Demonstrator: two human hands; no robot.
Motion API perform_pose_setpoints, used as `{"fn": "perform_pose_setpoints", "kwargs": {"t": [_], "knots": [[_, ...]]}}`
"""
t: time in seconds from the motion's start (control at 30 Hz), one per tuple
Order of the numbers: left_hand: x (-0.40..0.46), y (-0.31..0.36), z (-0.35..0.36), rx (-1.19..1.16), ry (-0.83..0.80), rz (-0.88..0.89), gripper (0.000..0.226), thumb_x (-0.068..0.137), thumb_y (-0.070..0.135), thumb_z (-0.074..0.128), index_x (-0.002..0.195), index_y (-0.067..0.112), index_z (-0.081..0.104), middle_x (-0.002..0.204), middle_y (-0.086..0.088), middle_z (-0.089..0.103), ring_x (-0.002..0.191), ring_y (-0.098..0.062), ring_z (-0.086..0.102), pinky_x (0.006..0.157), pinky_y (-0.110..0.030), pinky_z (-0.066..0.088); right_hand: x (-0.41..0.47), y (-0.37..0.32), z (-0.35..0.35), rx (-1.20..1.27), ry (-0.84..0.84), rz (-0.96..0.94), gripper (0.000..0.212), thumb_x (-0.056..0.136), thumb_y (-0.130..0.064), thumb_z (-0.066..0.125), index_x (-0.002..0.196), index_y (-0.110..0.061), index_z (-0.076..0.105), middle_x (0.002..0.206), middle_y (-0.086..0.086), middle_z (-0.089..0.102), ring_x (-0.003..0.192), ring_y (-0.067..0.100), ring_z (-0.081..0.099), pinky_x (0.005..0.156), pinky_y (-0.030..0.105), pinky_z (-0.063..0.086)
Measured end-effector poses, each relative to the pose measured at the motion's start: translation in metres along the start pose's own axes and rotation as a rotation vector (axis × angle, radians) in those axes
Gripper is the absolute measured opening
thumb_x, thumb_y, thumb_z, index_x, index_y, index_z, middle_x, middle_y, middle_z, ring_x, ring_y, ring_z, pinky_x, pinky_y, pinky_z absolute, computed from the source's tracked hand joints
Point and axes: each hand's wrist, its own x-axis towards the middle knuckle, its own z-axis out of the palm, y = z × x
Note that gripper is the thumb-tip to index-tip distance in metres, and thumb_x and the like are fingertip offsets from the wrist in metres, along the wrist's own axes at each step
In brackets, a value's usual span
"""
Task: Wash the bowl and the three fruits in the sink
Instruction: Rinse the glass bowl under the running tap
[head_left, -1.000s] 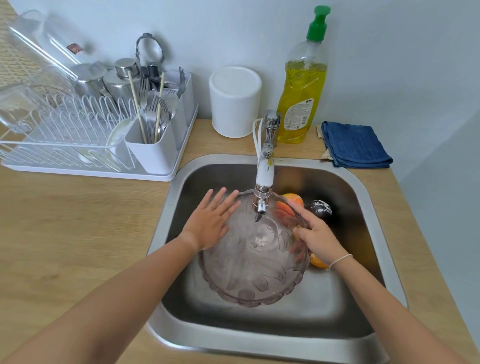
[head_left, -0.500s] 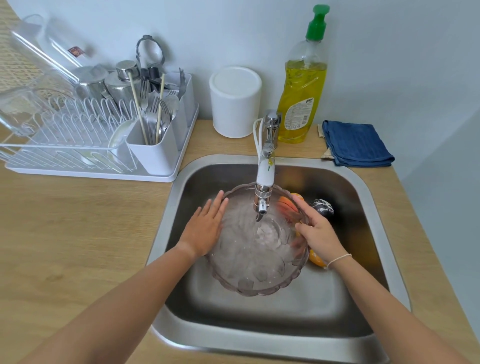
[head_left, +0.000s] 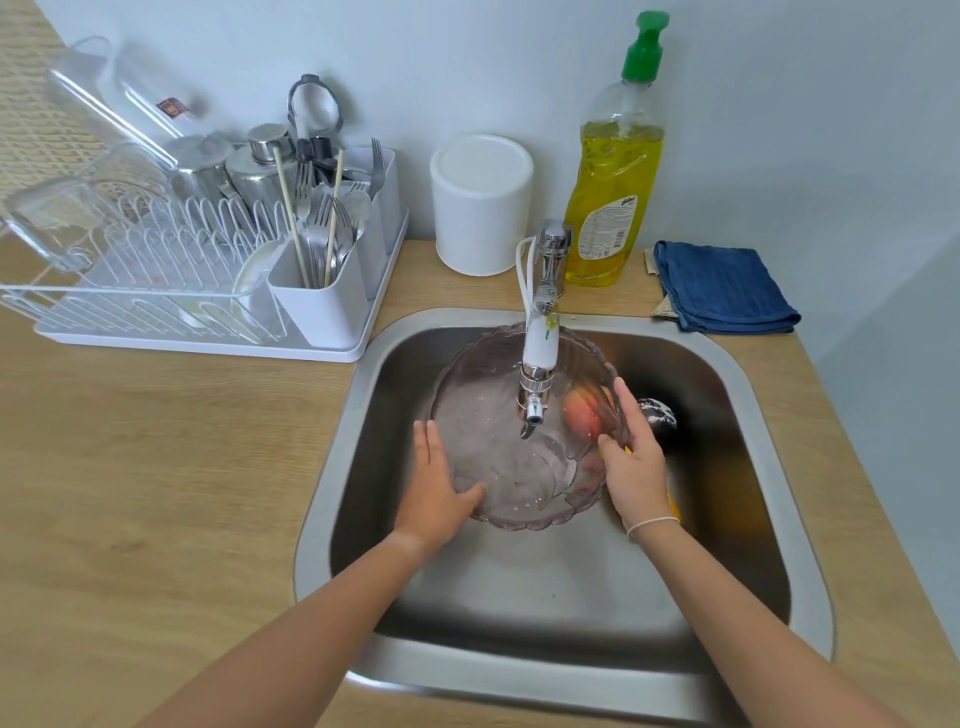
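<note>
A clear, pinkish glass bowl (head_left: 498, 457) with a scalloped rim is held over the steel sink (head_left: 769, 415), under the tap spout (head_left: 535, 384). My left hand (head_left: 436, 488) presses flat against its left side, thumb on the lower rim. My right hand (head_left: 634, 462) grips its right rim. Behind the bowl, an orange-red fruit (head_left: 582, 415) shows through the glass. A dark fruit (head_left: 657, 413) lies further right on the sink floor. Part of a yellow-orange fruit (head_left: 672, 501) peeks out beside my right wrist.
A white dish rack (head_left: 208, 291) with cutlery and glassware stands on the wooden counter at left. A white canister (head_left: 480, 202), a yellow dish-soap bottle (head_left: 615, 171) and a folded blue cloth (head_left: 722, 286) line the back wall.
The bowl has moved back toward the tap and tilted more upright. My left hand slid from its top left down to its lower-left edge; my right hand stayed on the right rim.
</note>
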Motion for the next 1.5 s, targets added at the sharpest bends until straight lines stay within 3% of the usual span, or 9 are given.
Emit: {"fn": "perform_pose_setpoints", "kwargs": {"t": [0.13, 0.27, 0.43, 0.53, 0.7, 0.97, 1.07, 1.23, 1.5], "knots": [[-0.006, 0.000, 0.003, 0.057, -0.038, -0.039, 0.126, 0.066, 0.056, 0.074, 0.147, 0.021, -0.016, 0.152, 0.000, -0.032, 0.144, -0.025, 0.015, 0.107, -0.034, 0.033, -0.005, 0.000, 0.005, 0.042, 0.033, -0.005, 0.067, 0.089, 0.011, 0.040, 0.135, -0.037, 0.039, 0.136, -0.014, 0.045, 0.111, -0.006, 0.052, 0.088, 0.014, 0.049], [-0.008, 0.004, 0.010, 0.183, -0.028, -0.115, 0.132, 0.058, 0.071, 0.068, 0.146, 0.024, -0.018, 0.149, -0.015, -0.034, 0.144, -0.035, -0.008, 0.116, -0.045, 0.012, -0.010, 0.003, 0.015, 0.053, 0.024, -0.006, 0.074, 0.089, 0.010, 0.041, 0.124, -0.055, 0.041, 0.138, -0.011, 0.048, 0.124, 0.012, 0.050, 0.103, 0.042, 0.044], [-0.013, 0.007, 0.018, 0.472, -0.043, -0.047, 0.094, 0.079, 0.075, 0.035, 0.149, 0.020, 0.006, 0.153, -0.017, -0.026, 0.137, -0.041, -0.028, 0.114, -0.049, -0.014, -0.010, -0.003, 0.019, 0.065, 0.039, -0.020, 0.072, 0.089, 0.011, 0.041, 0.127, -0.050, 0.040, 0.140, -0.011, 0.044, 0.128, 0.008, 0.044, 0.106, 0.043, 0.041], [-0.017, 0.011, 0.022, 0.524, -0.109, 0.041, 0.070, 0.089, 0.064, 0.023, 0.148, 0.028, 0.015, 0.158, -0.009, -0.010, 0.137, -0.042, -0.026, 0.111, -0.047, -0.020, -0.006, -0.006, 0.017, 0.058, 0.049, -0.035, 0.069, 0.090, 0.009, 0.042, 0.130, -0.047, 0.039, 0.143, -0.008, 0.044, 0.125, 0.004, 0.046, 0.103, 0.035, 0.045], [-0.027, 0.031, 0.034, 0.449, -0.248, 0.200, 0.065, 0.093, 0.056, 0.015, 0.148, 0.023, 0.018, 0.158, -0.003, 0.010, 0.145, -0.031, -0.008, 0.113, -0.042, -0.016, -0.006, -0.007, 0.021, 0.068, 0.045, -0.026, 0.075, 0.089, 0.008, 0.041, 0.121, -0.060, 0.042, 0.140, -0.008, 0.047, 0.129, 0.011, 0.045, 0.104, 0.048, 0.042], [-0.025, 0.028, 0.023, 0.319, -0.405, 0.475, 0.055, 0.097, 0.046, 0.026, 0.149, 0.027, 0.017, 0.157, 0.010, 0.014, 0.145, -0.009, 0.008, 0.115, -0.024, -0.003, -0.007, -0.004, 0.017, 0.054, 0.044, -0.036, 0.075, 0.089, 0.009, 0.043, 0.123, -0.058, 0.042, 0.142, -0.010, 0.045, 0.128, 0.006, 0.046, 0.103, 0.049, 0.043], [-0.018, 0.011, 0.008, 0.517, -0.366, 0.569, 0.061, 0.093, 0.053, 0.019, 0.148, 0.026, 0.022, 0.155, 0.009, 0.021, 0.145, -0.009, 0.012, 0.116, -0.029, -0.005, -0.007, -0.005, 0.012, 0.114, 0.043, -0.023, 0.070, 0.090, 0.011, 0.041, 0.126, -0.048, 0.041, 0.137, -0.013, 0.046, 0.115, -0.009, 0.052, 0.098, 0.029, 0.049], [-0.001, -0.015, -0.027, 0.862, -0.189, 0.546, 0.085, 0.079, 0.062, -0.014, 0.146, 0.026, 0.024, 0.154, 0.003, 0.026, 0.146, -0.020, 0.010, 0.113, -0.039, -0.011, -0.006, -0.004, 0.009, 0.107, -0.006, -0.004, 0.067, 0.092, 0.007, 0.041, 0.124, -0.052, 0.043, 0.136, -0.014, 0.048, 0.125, 0.009, 0.049, 0.100, 0.033, 0.046], [0.022, -0.012, -0.046, 1.050, -0.015, 0.330, 0.088, 0.075, 0.069, -0.013, 0.149, 0.026, 0.005, 0.152, -0.004, -0.017, 0.139, -0.033, -0.020, 0.113, -0.048, -0.011, -0.007, -0.008, 0.007, 0.131, -0.032, 0.001, 0.064, 0.092, 0.009, 0.041, 0.133, -0.040, 0.039, 0.131, -0.014, 0.049, 0.098, -0.011, 0.060, 0.072, 0.017, 0.056]]}}
